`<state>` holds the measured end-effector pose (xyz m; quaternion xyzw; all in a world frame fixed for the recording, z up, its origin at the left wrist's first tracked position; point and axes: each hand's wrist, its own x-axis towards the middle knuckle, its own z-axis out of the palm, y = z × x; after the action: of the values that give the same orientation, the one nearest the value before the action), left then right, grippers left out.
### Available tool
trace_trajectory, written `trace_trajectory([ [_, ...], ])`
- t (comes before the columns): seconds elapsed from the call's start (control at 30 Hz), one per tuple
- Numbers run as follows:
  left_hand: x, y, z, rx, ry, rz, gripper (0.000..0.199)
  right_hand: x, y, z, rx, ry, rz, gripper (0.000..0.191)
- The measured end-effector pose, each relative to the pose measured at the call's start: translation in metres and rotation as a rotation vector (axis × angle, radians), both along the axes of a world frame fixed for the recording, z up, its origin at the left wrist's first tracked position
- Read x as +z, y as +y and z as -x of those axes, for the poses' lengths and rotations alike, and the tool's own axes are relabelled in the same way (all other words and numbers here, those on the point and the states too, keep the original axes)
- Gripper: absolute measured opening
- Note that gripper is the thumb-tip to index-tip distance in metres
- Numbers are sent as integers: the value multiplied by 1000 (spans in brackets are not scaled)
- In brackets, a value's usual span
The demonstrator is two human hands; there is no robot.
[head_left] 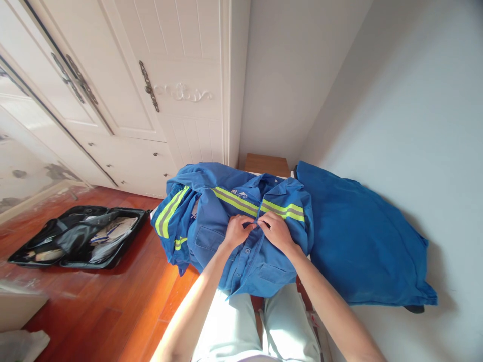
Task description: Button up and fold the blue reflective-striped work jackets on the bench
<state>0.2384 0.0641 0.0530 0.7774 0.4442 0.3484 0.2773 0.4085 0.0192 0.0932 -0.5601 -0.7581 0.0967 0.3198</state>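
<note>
A blue work jacket [215, 216] with yellow and grey reflective bands lies spread in front of me, its collar at the far side and its hem near my knees. At the middle of its front, just below the chest band, my left hand [239, 230] pinches the button placket. My right hand [274, 229] pinches the other front edge, fingertips almost touching the left ones. The button between the fingers is hidden. Lower down, a button [247, 251] shows on the placket. A sleeve with reflective bands lies bunched at the left.
A blue cloth cover [370, 241] over something stands at the right against the wall. Behind the jacket is a wooden box-like piece [266, 164]. A white wardrobe [181, 60] rises at the back left. An open black suitcase [113, 251] with clothes lies on the red wooden floor [132, 296].
</note>
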Motion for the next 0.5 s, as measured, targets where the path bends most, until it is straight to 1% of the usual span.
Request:
trace_trajectory([
  [0.13, 0, 1, 2, -24, 3, 25, 8, 1, 3, 2, 24, 14, 31, 19],
  [0.27, 0, 1, 2, -33, 32, 13, 9, 2, 8, -1, 54, 39, 87, 19],
  [0.5, -3, -1, -2, 40, -5, -18, 9, 4, 12, -6, 136, 188, 143, 20],
])
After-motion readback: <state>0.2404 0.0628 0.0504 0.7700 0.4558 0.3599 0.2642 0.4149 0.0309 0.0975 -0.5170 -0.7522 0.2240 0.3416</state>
